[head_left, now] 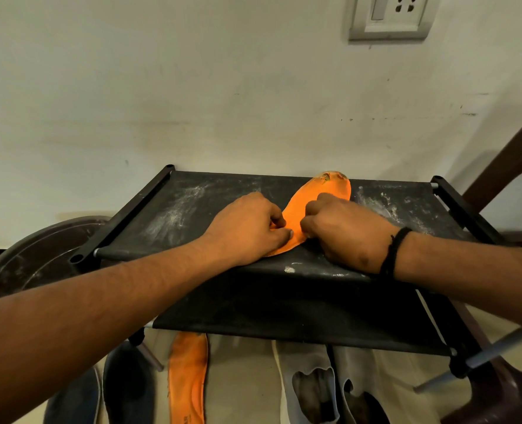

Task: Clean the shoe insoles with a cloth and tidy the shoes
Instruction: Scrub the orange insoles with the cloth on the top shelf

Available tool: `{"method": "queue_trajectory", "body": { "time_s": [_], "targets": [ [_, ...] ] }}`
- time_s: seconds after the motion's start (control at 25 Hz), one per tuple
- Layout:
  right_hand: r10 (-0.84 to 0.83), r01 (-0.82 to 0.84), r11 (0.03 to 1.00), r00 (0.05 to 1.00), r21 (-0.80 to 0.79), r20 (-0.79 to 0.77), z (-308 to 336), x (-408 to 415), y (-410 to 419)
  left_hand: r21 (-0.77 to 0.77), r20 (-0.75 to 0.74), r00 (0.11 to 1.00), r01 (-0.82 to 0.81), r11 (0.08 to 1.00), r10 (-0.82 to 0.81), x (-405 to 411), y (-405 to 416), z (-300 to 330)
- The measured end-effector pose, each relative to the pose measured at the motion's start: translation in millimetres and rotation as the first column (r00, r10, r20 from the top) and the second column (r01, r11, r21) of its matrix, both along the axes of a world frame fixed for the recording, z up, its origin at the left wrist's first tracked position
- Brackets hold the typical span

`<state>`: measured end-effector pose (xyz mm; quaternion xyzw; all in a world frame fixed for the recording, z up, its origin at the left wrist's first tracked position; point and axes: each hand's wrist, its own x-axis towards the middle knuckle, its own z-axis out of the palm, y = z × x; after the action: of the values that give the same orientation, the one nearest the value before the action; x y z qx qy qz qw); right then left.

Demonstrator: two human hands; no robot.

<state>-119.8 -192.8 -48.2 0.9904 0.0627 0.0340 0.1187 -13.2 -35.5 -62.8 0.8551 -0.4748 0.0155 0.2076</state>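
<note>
Lying flat, orange insole (320,200), worn toe, dusty rack (192,206)

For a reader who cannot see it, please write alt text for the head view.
Both hands, left hand and right hand, hold an orange insole on a dusty black rack against a pale wall. Below the rack lie a second insole and shoes.
</note>
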Motion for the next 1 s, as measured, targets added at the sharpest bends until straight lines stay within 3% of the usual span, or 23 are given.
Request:
{"method": "queue_trajectory", "body": {
  "time_s": [0.2,0.4,0.56,0.64,0.8,0.88,1.0],
  "targets": [
    [-0.017,0.032,0.949,0.998,0.314,-0.053,3.6,1.3,-1.0,0.016,-0.014,1.0,0.001,1.0,-0.001,-0.9,0.3,0.4],
    [-0.175,0.181,0.946,0.983,0.268,-0.046,0.6,13.0,-20.9,0.035,-0.017,1.0,-0.003,0.999,0.003,0.3,-3.1,-1.3],
    [-0.077,0.081,0.908,0.997,0.411,-0.026,3.4,5.3,6.3,0.026,-0.008,1.0,-0.021,0.999,0.022,0.6,-2.6,-1.5],
    [-0.037,0.048,0.935,0.999,0.352,-0.039,0.0,6.8,9.1,0.029,0.004,1.0,-0.026,0.999,0.026,0.3,-3.1,-0.7],
    [-0.194,0.194,0.973,0.981,0.123,-0.011,1.0,19.0,-21.1,0.047,0.01,1.0,-0.025,0.999,0.024,-1.4,-2.8,-0.6],
    [-0.178,0.177,0.974,0.984,0.144,-0.006,2.8,18.6,-16.5,0.049,0.034,0.999,-0.04,0.998,0.038,-2.0,-2.0,-0.3],
    [-0.002,0.014,0.979,0.998,0.201,-0.059,-0.3,10.3,10.6,0.055,0.044,0.997,-0.063,0.996,0.061,-1.7,-1.9,-0.4]
  ]
}}
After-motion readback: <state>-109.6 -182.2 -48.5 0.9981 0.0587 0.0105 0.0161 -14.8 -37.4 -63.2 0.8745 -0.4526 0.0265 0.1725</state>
